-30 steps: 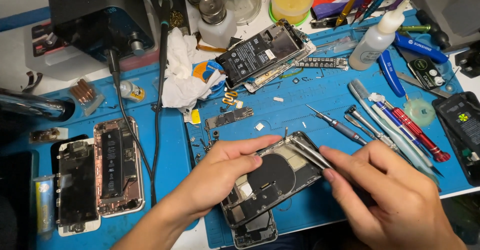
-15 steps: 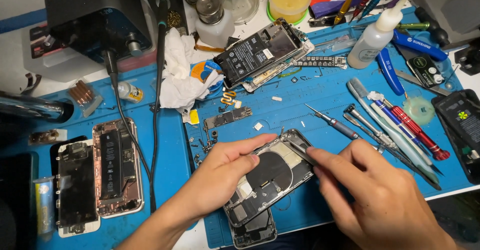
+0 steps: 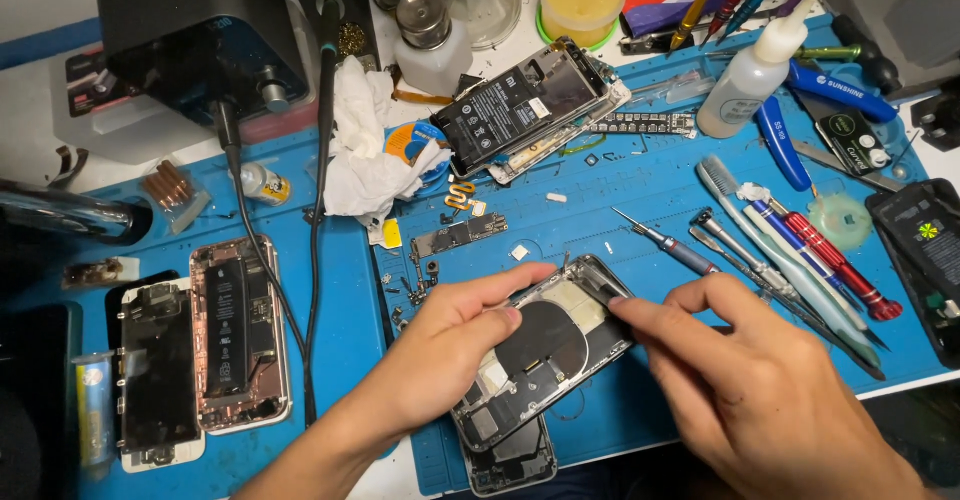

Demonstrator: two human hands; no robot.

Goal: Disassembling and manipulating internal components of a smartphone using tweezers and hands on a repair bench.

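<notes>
My left hand grips an opened phone housing from its left side, thumb on the upper edge, holding it tilted over the blue mat. A dark round coil shows inside the housing. My right hand reaches in from the right, thumb and forefinger pinched at the housing's upper right edge on thin metal tweezers, which the fingers mostly hide. Another stripped phone frame lies under the housing at the mat's front edge.
An open phone with a black battery lies behind. Two dismantled phones sit at left beside a black cable. Screwdrivers and picks lie at right, with a squeeze bottle, crumpled tissue and a black station.
My right hand has slid left and upward onto the housing's edge, and the tweezers' tips are now mostly covered. My left hand keeps its grip on the housing.
</notes>
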